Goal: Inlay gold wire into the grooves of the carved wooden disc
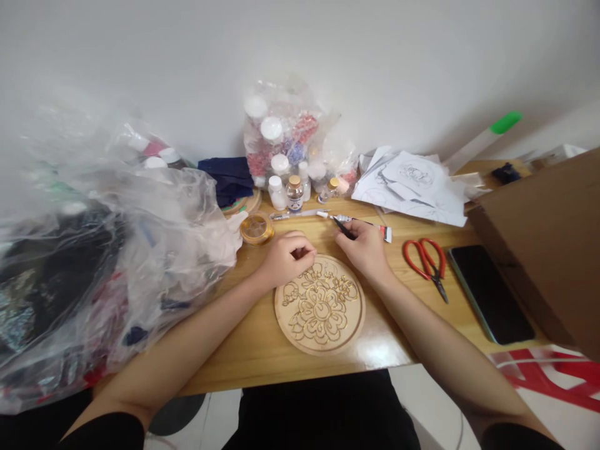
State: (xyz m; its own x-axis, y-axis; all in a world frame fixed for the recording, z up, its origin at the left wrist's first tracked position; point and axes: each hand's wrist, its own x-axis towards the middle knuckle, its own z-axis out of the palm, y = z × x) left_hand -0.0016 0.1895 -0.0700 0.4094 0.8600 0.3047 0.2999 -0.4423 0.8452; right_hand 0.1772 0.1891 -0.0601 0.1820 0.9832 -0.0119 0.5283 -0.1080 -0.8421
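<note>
A round wooden plate (285, 328) with a gold-outlined flower design lies near the table's front edge. My left hand (289, 257) is over its upper left rim, thumb and fingers pressed together; whatever they hold is too small to make out. Beyond the plate's upper right edge, my right hand (363, 245) grips black tweezers (344, 228), their tips pointing up and left. Just past these tips lie a paint tube (387, 234) and a white pen (307, 213). A round amber container (256, 229) sits behind my left hand.
Red-handled pliers (426, 259), a phone (490, 294) and a cardboard box (548, 237) are at right. Sketched papers (417, 187), small bottles (295, 195) and bagged jars (280, 134) stand behind. Plastic bags (173, 219) cover the left side.
</note>
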